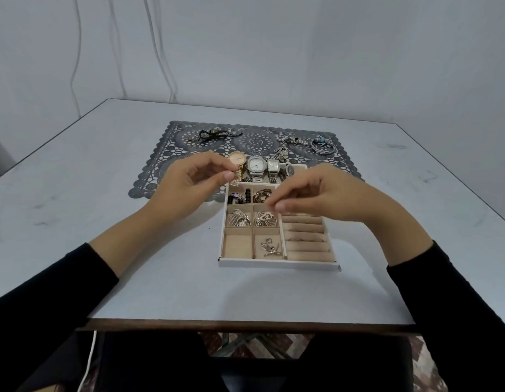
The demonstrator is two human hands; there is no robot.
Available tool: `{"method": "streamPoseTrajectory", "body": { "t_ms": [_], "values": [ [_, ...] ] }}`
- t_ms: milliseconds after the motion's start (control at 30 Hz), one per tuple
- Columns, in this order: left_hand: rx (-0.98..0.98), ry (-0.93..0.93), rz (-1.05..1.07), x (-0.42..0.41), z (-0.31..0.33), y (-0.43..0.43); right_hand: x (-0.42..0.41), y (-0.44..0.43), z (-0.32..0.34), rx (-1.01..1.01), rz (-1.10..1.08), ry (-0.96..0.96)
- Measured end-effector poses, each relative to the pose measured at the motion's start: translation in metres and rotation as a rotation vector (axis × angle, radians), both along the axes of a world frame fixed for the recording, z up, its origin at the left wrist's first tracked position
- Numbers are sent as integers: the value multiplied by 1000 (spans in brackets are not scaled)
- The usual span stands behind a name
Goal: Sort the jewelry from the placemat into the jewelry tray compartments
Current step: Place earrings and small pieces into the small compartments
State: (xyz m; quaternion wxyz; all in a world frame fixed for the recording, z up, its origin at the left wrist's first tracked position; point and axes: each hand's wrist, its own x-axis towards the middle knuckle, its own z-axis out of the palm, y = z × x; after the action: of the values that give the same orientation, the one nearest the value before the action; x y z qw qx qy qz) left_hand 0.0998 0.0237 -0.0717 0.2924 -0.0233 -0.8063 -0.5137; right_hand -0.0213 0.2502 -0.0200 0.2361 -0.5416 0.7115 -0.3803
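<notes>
Head view:
Left grip [194, 182]: fingertips pinched beside gold watch [237, 159] — contents too small to tell.
Right grip [319, 193]: curled over jewelry tray [279, 264], blurred — cannot tell.
Tray: table [132, 264] centre, near side of placemat [172, 154].
Bracelets [323, 144]: placemat, far right.

The table top [104, 193] is smooth and pale, rather matt, with faint grey scuffs; its front edge [245, 325] looks like brown wood. The placemat [161, 154] is a grey openwork sheet, like lace, without shine — the material I cannot tell. The tray [279, 264] has white outer walls like card, and its lining looks soft, beige and matt. The gold watch [236, 159] and the silver watch [257, 165] are polished metal — both glossy. The sleeves [47, 292] are matt black cloth.
</notes>
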Motion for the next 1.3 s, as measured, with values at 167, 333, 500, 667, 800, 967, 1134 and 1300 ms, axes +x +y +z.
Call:
{"method": "streamPoseTrajectory", "body": {
  "t_ms": [167, 333, 500, 667, 800, 967, 1134, 1300],
  "values": [
    [24, -36, -17, 2, 2, 4, -19, 13, -14, -233, -354, -86],
    [38, -58, -53, 4, 2, 10, -45, 22, -49, -227, -669, 181],
    [-26, -107, -98, 7, 4, 13, -53, 30, -66, 26, -664, 494],
    [-52, -158, -187, 10, 6, 13, -53, 35, -69, 203, -628, 490],
    [-111, -215, -256, 13, 6, 12, -49, 35, -67, 226, -609, 513],
    [-259, -253, -306, 18, 8, 11, -49, 34, -66, 239, -607, 527],
    [-386, -284, -353, 20, 10, 10, -49, 34, -66, 245, -607, 539],
    [-454, -303, -412, 21, 14, 9, -50, 33, -68, 242, -602, 534]
  ]
}}
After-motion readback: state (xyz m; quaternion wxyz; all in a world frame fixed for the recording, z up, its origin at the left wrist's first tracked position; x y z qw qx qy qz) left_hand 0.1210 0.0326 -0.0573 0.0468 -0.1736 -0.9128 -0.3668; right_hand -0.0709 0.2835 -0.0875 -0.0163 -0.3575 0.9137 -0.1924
